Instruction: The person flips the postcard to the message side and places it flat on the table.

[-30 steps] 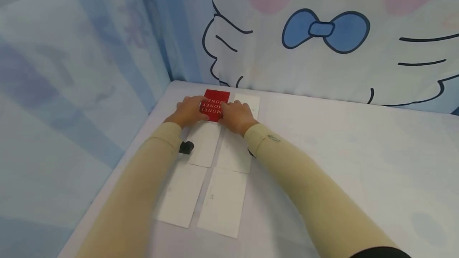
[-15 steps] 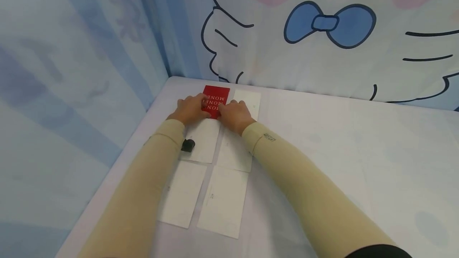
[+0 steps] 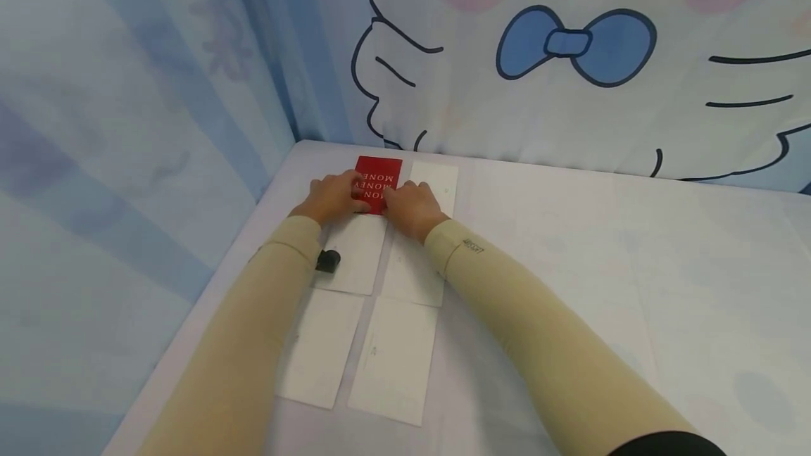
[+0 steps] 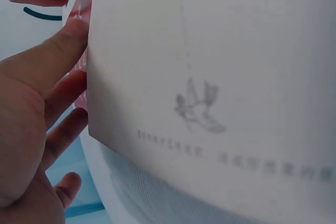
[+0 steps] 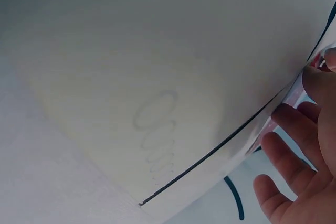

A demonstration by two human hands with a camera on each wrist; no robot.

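Observation:
A red card (image 3: 380, 173) printed with MONEY in rows lies at the far end of the left column of white cards. My left hand (image 3: 329, 199) holds its left side, the thumb at the near edge and the fingers bent at the side. On the opposite side my right hand (image 3: 415, 210) grips the near right corner, partly covering the print. In the left wrist view a white card (image 4: 210, 40) with a small bird drawing hides most of the red one. The right wrist view shows my fingers (image 5: 289, 161) beside a white card (image 5: 157, 66) with a faint spiral drawing.
More white cards lie in two columns: one at the far right (image 3: 443, 176), two in the middle (image 3: 357, 252) and two nearer (image 3: 393, 364). The white table (image 3: 602, 287) meets a printed curtain (image 3: 456, 90) at the back and a blue patterned curtain (image 3: 158, 125) on the left.
The red card and both hands stay nearly in place, with only slight shifts of the fingers. My right fingertips cover a little more of the lower printed row than one second ago.

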